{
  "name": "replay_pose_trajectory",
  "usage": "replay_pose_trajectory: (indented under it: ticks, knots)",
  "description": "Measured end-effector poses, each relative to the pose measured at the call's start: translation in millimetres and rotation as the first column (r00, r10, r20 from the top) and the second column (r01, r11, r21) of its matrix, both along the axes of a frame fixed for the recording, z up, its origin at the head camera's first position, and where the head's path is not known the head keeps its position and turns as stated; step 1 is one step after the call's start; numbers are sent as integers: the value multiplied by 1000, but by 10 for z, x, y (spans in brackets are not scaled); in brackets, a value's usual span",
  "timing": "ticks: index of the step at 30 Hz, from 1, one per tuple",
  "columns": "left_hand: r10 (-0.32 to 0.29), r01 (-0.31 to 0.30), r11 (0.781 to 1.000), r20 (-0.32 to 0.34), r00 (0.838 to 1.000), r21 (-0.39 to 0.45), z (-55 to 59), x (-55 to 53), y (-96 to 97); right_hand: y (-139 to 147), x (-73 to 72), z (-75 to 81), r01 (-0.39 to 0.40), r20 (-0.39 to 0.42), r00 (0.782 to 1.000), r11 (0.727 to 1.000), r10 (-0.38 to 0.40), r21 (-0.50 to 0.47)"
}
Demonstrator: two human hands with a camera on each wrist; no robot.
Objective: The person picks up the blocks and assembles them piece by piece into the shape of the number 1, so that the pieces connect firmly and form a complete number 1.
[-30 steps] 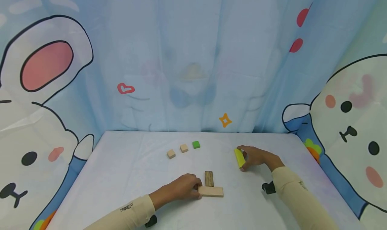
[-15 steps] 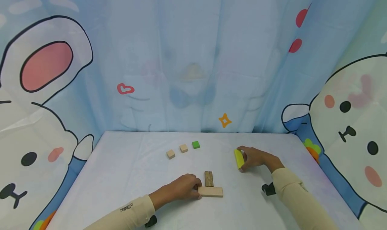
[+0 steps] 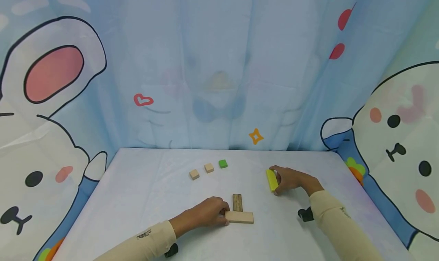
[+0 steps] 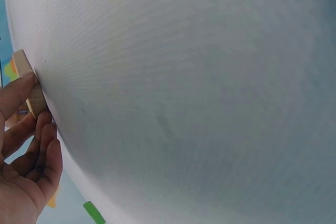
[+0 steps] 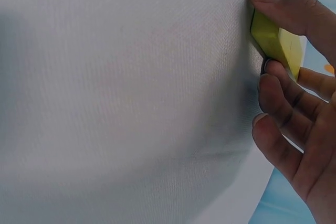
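Observation:
My left hand [image 3: 208,213] pinches the left end of a pale rectangular wooden block [image 3: 241,217] that lies crosswise near the front of the table. In the left wrist view, thumb and fingers hold that pale block [image 4: 23,64] at the far left. A darker brown wooden block [image 3: 237,202] stretches away behind its middle, the two forming a T. Further right, my right hand [image 3: 291,179] grips a yellow block [image 3: 272,180] by its two ends. The right wrist view has the thumb on one end of the yellow block [image 5: 275,38], fingers at the other.
Two small pale wooden cubes [image 3: 194,174] and a green cube [image 3: 223,164] form a slanting row toward the back. A white cloth covers the table [image 3: 144,200]. Behind it hangs a blue curtain [image 3: 219,63] printed with cartoon animals.

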State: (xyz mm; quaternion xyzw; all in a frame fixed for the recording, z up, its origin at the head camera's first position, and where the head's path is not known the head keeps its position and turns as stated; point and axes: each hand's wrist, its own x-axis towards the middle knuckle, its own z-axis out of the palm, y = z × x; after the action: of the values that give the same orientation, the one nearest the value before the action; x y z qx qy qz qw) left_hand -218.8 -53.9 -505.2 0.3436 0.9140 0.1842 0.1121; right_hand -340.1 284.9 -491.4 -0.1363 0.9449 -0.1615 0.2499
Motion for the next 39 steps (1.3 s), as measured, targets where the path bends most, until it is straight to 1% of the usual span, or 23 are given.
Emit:
replay_pose_trajectory:
  ticks: [5,9,16,21,27,32,39]
  knots:
    - [2,-3,1000,-11,1000,-6,7,2,1,2,15,34,0,4,1000,1000,0,0]
    - [5,-5,1000,-20,1000,-11,12,7,4,0,22,32,1,1,1000,1000,-1,-4]
    - [4,-4,1000,-18,1000,-14,19,14,5,-7,25,13,-18,-22,1000,1000,18,-22]
    - [3,-3,1000,-18,1000,-11,11,5,4,-19,26,34,-27,-41,999,999,25,-30]
    - [6,-6,1000,-21,1000,-15,-4,7,4,-56,45,66,-29,-57,998,998,26,-52]
    - [4,-4,1000,-19,1000,-11,1,12,4,-94,40,59,-38,-73,997,998,35,-46]
    - [3,-4,1000,-21,1000,-7,8,22,6,-171,29,66,-44,-72,997,998,40,-53]
